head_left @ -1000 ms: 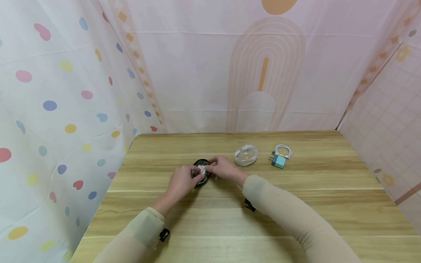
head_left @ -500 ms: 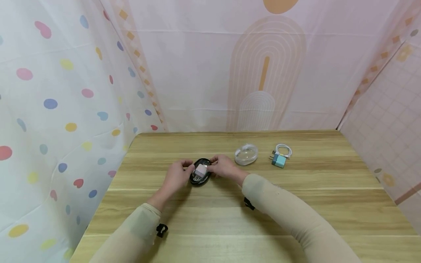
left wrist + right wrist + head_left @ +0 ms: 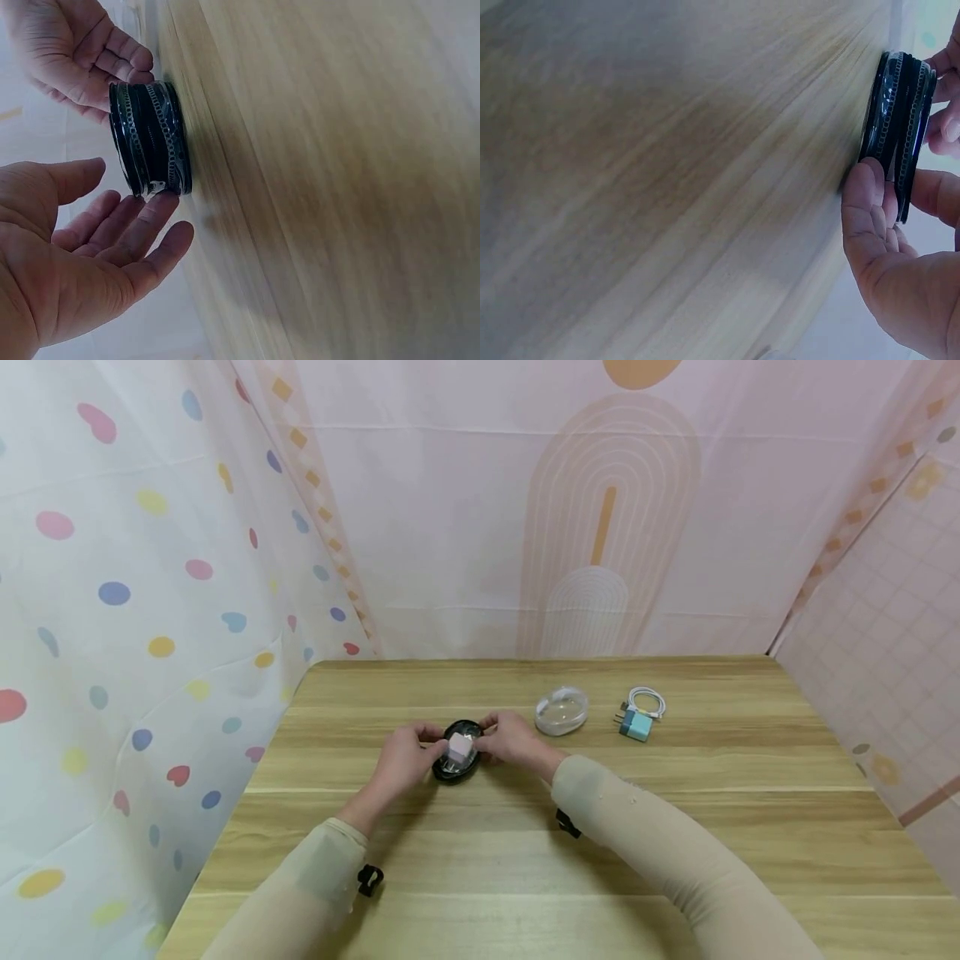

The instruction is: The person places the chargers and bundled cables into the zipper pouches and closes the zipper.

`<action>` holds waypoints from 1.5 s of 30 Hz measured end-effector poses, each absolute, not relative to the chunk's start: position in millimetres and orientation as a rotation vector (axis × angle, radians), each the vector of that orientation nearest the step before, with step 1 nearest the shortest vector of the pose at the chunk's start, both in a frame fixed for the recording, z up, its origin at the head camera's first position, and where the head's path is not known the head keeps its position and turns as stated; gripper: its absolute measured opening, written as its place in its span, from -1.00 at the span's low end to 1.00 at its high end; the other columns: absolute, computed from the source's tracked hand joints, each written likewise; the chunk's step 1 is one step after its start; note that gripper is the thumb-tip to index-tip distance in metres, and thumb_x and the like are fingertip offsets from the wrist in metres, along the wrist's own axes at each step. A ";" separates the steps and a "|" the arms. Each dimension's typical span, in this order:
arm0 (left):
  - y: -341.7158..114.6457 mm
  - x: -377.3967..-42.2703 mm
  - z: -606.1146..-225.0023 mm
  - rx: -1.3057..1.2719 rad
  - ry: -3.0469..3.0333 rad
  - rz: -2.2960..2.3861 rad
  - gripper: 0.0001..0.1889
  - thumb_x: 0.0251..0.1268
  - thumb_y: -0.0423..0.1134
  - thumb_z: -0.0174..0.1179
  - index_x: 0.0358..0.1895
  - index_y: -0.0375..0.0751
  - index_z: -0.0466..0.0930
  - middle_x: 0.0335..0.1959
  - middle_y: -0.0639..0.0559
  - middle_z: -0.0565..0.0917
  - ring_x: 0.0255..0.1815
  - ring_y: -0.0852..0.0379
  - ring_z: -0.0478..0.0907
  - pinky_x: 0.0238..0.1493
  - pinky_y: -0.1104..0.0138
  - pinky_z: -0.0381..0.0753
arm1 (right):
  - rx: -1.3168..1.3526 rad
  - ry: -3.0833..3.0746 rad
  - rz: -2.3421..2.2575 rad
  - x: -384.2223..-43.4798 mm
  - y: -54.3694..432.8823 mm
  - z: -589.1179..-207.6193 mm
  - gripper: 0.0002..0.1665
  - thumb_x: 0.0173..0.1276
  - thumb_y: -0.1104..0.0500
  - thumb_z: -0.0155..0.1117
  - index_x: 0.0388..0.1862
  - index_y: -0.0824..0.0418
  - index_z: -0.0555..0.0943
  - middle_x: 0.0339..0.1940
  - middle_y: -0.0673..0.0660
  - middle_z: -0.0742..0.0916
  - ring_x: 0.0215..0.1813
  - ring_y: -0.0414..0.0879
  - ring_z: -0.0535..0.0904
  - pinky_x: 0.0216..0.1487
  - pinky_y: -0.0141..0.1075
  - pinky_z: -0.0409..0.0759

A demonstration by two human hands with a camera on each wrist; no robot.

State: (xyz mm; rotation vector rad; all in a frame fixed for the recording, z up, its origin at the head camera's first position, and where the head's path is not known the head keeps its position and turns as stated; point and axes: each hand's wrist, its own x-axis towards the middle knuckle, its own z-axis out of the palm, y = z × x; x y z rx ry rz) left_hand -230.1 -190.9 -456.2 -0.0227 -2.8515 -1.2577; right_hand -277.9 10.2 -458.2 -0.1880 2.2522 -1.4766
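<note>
A round black zip case (image 3: pixel 450 775) lies on the table between my hands. A pale pinkish-white charger plug (image 3: pixel 461 747) shows inside its rim in the head view. My left hand (image 3: pixel 402 758) is at the case's left side; in the left wrist view its fingers (image 3: pixel 156 210) meet the zippered wall while the thumb stands apart. From the other side my right hand (image 3: pixel 512 741) pinches the case's edge. The right wrist view shows the thumb at the upper rim and the fingertips low on the wall (image 3: pixel 892 127). The zipper runs round the side.
Right of the hands stands a clear round case (image 3: pixel 561 713). Farther right are a teal charger plug (image 3: pixel 636 726) and a coiled white cable (image 3: pixel 647 702). The wooden table (image 3: pixel 480 868) ends at a patterned curtain (image 3: pixel 450 527) at the back.
My left hand has let go of the charger plug and moved left to the case's side. The right hand stays at the case's edge. The plug now shows plainly, slightly turned.
</note>
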 end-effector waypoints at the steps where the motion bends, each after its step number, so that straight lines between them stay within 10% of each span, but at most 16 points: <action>1: -190.8 -230.7 -455.9 -0.014 -2.856 -1.266 -0.74 0.45 -0.23 0.38 0.05 -0.33 0.79 0.01 -0.23 0.84 0.05 -0.13 0.80 0.10 0.05 0.78 | -0.186 2.255 -1.477 -278.1 10.3 -458.1 -0.49 0.41 0.35 0.42 0.31 0.42 0.58 -0.04 0.35 0.83 -0.32 -0.05 0.78 -0.16 -0.20 0.84; 9: -191.9 -234.1 -455.7 0.032 -2.918 -1.274 -0.72 0.44 -0.17 0.41 0.02 -0.31 0.78 0.00 -0.21 0.83 0.05 -0.09 0.78 0.05 0.11 0.76 | -0.194 2.258 -1.476 -279.1 11.5 -459.7 -0.46 0.35 0.38 0.42 0.30 0.45 0.58 -0.02 0.37 0.82 -0.33 -0.05 0.76 -0.19 -0.22 0.83; 20: -190.4 -232.2 -454.1 0.258 -2.929 -1.272 -0.70 0.30 -0.14 0.52 -0.14 -0.34 0.79 -0.34 -0.15 0.82 -0.55 0.09 0.71 -0.55 0.39 0.59 | -0.401 2.431 -1.208 -282.2 12.7 -460.4 -0.28 0.39 0.25 0.41 0.52 0.30 0.51 0.30 0.28 0.74 -0.16 -0.11 0.67 -0.11 -0.37 0.67; 28: -192.0 -232.1 -456.2 0.263 -2.927 -1.308 -0.72 0.33 -0.16 0.50 -0.16 -0.36 0.77 -0.44 -0.13 0.80 -0.60 0.07 0.71 -0.61 0.36 0.65 | -0.442 2.443 -1.185 -281.7 10.4 -460.9 -0.29 0.41 0.27 0.43 0.52 0.30 0.50 0.41 0.29 0.69 0.27 0.09 0.65 0.44 -0.07 0.58; 45: -193.1 -228.3 -454.4 0.143 -3.004 -1.245 -0.64 0.39 -0.09 0.45 -0.05 -0.38 0.76 -0.48 -0.11 0.79 -0.61 0.18 0.63 -0.57 0.39 0.56 | -0.376 2.478 -1.236 -278.8 7.5 -459.6 -0.34 0.36 0.27 0.49 0.41 0.37 0.56 0.23 0.31 0.77 0.28 0.14 0.70 0.42 -0.07 0.63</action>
